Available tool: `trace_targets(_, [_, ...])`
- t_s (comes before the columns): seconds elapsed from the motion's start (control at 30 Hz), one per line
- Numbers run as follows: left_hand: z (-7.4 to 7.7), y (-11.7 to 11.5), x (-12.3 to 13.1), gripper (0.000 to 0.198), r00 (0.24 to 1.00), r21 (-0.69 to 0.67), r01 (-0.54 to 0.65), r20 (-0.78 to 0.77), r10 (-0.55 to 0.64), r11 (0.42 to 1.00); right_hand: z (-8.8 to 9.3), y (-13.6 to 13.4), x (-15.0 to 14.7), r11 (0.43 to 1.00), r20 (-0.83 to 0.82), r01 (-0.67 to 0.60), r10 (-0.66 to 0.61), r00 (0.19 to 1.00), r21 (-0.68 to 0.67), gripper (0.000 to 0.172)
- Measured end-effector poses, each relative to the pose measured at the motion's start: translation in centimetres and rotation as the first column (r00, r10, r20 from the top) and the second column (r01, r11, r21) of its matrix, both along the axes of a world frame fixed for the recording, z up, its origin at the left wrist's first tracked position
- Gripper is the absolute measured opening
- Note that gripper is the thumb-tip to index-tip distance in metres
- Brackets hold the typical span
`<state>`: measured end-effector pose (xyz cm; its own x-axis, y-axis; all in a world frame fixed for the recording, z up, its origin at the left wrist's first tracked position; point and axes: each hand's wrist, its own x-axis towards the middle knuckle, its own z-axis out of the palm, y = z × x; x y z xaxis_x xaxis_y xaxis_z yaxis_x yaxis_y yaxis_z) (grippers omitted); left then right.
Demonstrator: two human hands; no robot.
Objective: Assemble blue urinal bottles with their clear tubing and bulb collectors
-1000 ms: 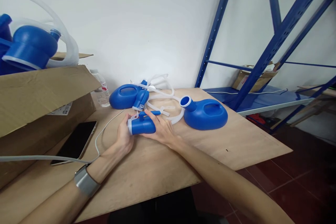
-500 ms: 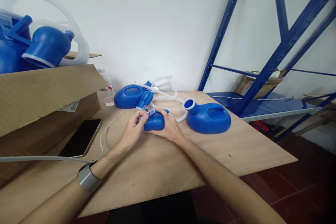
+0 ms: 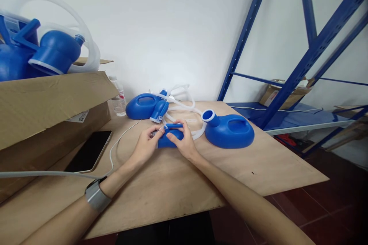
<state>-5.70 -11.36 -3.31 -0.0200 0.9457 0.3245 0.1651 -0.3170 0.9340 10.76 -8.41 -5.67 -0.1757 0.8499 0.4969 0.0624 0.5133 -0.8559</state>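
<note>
My left hand (image 3: 147, 140) grips the left end of a blue plastic urinal funnel (image 3: 169, 142), low over the table. My right hand (image 3: 184, 140) holds its right side, thumb on the body and fingers at a blue flap (image 3: 174, 125) along its upper edge. The fingers hide much of the funnel's ends. Just right of my right hand stands a blue urinal bottle (image 3: 229, 132) with a round open mouth facing up and left. Behind my hands lie another blue bottle (image 3: 140, 106), a second funnel (image 3: 160, 111) and looped clear tubing (image 3: 191, 104).
At left, a cardboard box (image 3: 57, 95) holds more blue urinal parts (image 3: 59, 51) and tubing. Beside it are a phone (image 3: 89, 151), a white cable (image 3: 112, 157) and a clear water bottle (image 3: 119, 99). Blue metal shelving (image 3: 276, 99) stands at the right behind the wooden table (image 3: 184, 183).
The funnel has turned slightly in my hands, and its flap now lies along the top edge. My right thumb has moved from underneath onto the funnel's near face.
</note>
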Motion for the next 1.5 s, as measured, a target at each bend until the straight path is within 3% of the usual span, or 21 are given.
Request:
trace_targets(0.1, [0.3,-0.4,0.3,0.041,1.0,-0.023,0.008,-0.002,-0.009,1.0,0.4,-0.4,-0.6,0.997,-0.088,0.046,-0.051,0.995,-0.06,0.054])
trace_targets(0.27, [0.8,-1.0,0.9,0.039,1.0,-0.081,0.01,0.029,-0.008,0.997,0.4,-0.6,-0.7,0.989,-0.104,0.146,-0.147,0.984,-0.022,0.033])
trace_targets(0.63, [-0.2,-0.3,0.5,0.036,0.952,-0.316,-0.085,0.256,0.171,0.945,0.2,-0.7,-0.9,0.987,-0.069,0.163,-0.164,0.984,-0.017,0.035])
trace_targets(0.97, [0.2,-0.3,0.5,0.043,0.959,-0.214,-0.03,0.268,0.088,0.976,0.3,0.5,-0.4,0.985,-0.094,0.166,-0.17,0.981,-0.049,0.034])
trace_targets(1.27, [0.1,-0.3,0.5,0.039,0.959,-0.231,-0.003,0.275,0.068,0.973,0.4,0.3,0.4,0.994,-0.027,0.108,-0.107,0.994,0.025,0.03])
trace_targets(1.4, [0.3,-0.4,0.5,0.041,0.963,-0.232,-0.019,0.258,0.081,0.973,0.2,0.4,0.3,0.993,-0.003,0.107,-0.107,0.994,0.039,0.036])
trace_targets(1.5, [0.5,-0.5,0.7,0.041,0.97,-0.215,-0.037,0.228,0.087,0.976,0.0,0.4,0.0,0.984,0.01,0.174,-0.174,0.985,0.039,0.043])
